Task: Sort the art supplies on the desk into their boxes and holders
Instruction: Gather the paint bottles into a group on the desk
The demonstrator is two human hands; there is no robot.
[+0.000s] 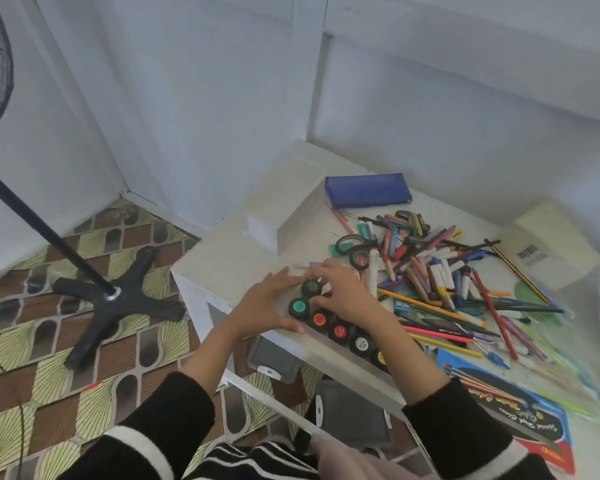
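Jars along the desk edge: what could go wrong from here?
1. Jars stand in a row at the front edge of the desk; the left hand or the right hand, pinching the green jar, could knock one off.
2. The pen pile lies close behind; a sleeve might drag pens.

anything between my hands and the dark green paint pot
Nothing visible. The dark green paint pot sits in the gap between both hands: the left hand is just beside it, and the right hand has its fingers curved round the far side. The teal pot sits close on the near side, not in the way.
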